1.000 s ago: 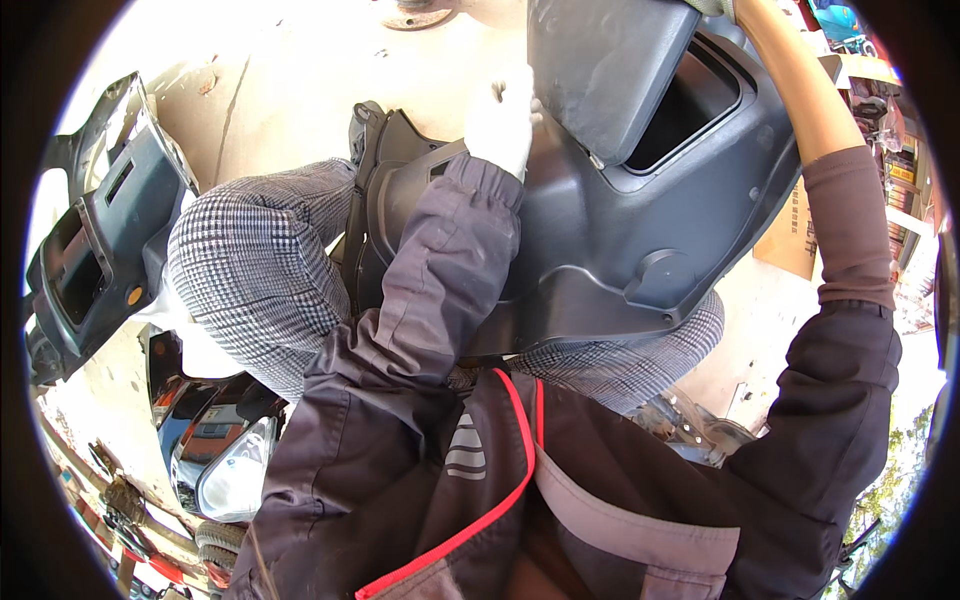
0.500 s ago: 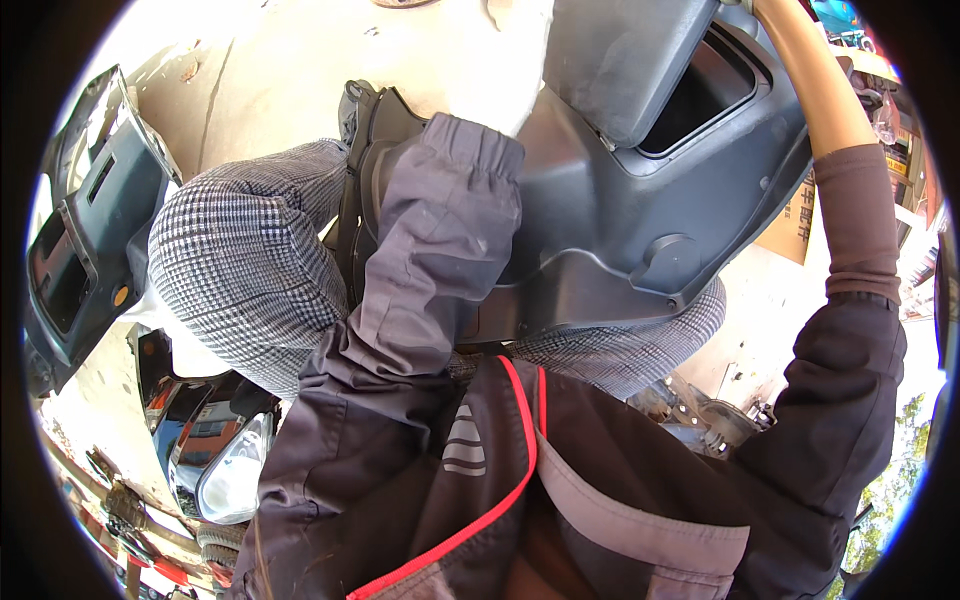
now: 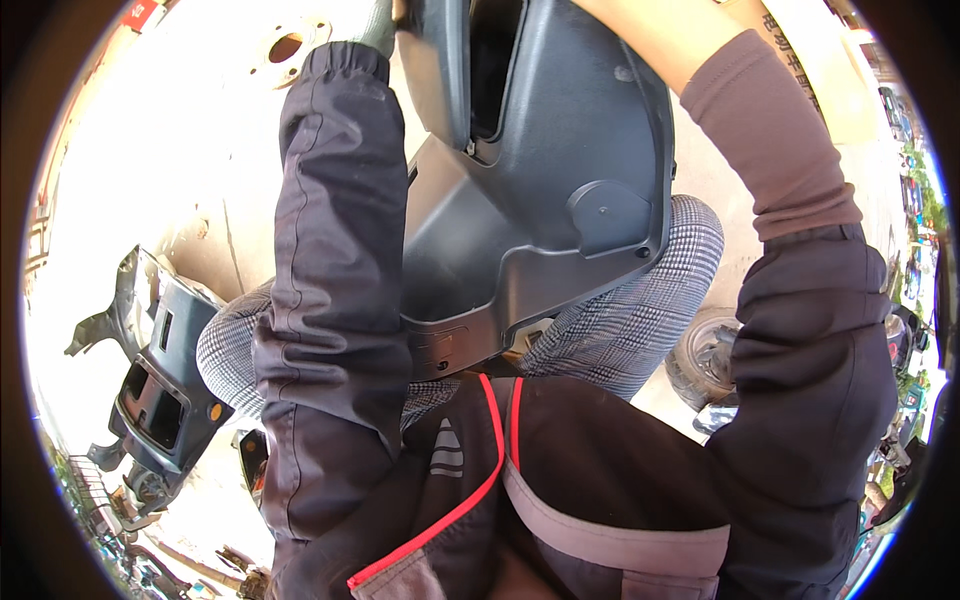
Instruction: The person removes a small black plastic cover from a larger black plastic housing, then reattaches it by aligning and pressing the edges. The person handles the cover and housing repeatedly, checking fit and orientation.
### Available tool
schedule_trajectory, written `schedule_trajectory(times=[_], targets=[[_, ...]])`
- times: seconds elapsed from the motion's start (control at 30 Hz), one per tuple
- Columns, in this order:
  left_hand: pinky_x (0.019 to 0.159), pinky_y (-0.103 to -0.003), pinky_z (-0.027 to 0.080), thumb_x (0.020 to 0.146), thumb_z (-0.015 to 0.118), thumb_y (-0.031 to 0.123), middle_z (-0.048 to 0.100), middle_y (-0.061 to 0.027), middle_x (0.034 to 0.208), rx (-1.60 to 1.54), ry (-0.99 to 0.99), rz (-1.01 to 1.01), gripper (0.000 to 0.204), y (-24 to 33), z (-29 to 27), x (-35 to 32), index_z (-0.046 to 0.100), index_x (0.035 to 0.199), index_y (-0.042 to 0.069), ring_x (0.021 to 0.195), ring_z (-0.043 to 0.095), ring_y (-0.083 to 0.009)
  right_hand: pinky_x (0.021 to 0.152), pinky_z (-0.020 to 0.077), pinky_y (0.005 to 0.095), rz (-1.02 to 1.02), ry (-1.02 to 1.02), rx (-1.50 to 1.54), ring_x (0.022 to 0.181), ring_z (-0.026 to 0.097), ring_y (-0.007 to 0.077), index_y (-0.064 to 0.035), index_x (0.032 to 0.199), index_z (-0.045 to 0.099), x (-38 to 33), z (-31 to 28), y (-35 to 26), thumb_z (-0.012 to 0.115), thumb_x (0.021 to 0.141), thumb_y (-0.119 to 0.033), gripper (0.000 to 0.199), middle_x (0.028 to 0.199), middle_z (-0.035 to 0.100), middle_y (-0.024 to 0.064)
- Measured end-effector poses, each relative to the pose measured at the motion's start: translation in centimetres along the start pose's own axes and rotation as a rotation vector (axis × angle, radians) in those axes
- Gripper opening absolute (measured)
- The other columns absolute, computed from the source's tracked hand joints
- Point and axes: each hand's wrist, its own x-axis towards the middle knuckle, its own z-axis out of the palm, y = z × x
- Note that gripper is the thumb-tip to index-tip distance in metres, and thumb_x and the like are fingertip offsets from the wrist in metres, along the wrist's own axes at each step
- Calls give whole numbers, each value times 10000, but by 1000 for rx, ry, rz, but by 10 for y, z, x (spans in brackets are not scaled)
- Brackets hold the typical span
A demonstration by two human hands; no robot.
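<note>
The biggest thing in view is the dark grey plastic scooter panel point(image 3: 540, 200), a moulded fairing piece with a deep rectangular pocket near its top and a round raised boss on its right side. It stands tilted across the person's lap, its lower edge resting on the checked trousers point(image 3: 640, 310) at the knees, and its upper part runs out past the top of the picture.

Both arms reach up along it. The left arm, in a dark jacket sleeve point(image 3: 335, 250), runs up the panel's left edge. The left hand point(image 3: 378, 22) wears a grey glove and sits right at the top rim, just beside the panel's upper left corner. It's cut off there, so I can't tell whether that grip is clenched or released. The right arm goes up the right side, with a brownish under-sleeve point(image 3: 770, 140) and then bare forearm crossing over the panel's top right. The right hand itself is out of frame, so nothing can be said about its grip.

Down at the left, lying on the pale concrete floor point(image 3: 150, 180), is a second dark scooter panel point(image 3: 160, 370) with an opening and an orange reflector on it, well apart from the one on the lap. At the lower right, a small tyre point(image 3: 705, 355) peeks out beside the knee.
</note>
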Motion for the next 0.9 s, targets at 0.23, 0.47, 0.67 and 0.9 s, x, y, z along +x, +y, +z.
schedule_trajectory(times=[0.23,0.47,0.67,0.9], targets=[[877,-370,486,956,414,491,596,-88,1158,232,-53,105,498,-12,-19,16,488,1310,149,934,558,-229,684,501,257,-248,642,748,737,605,142,60,980,625,-214,-44,-42,537,894,-174,265,830,637,107],[971,-507,429,921,457,328,658,-142,917,-256,-205,-106,365,-8,-91,60,633,870,12,949,598,-328,734,532,296,781,1109,501,780,650,155,31,1109,618,-441,93,171,585,901,-183,300,935,682,101],[1041,-515,367,899,435,336,656,-163,1024,-193,-286,-296,386,9,-99,60,648,877,15,1118,545,-353,860,493,394,1529,503,205,954,638,321,-57,989,670,-527,358,268,586,777,-212,275,988,667,177],[902,-492,444,903,496,327,636,-120,906,-292,-220,-131,299,3,-78,36,581,799,60,942,565,-331,783,502,455,1563,403,-62,879,636,379,-42,889,641,-534,452,304,587,833,-314,283,927,650,203]])
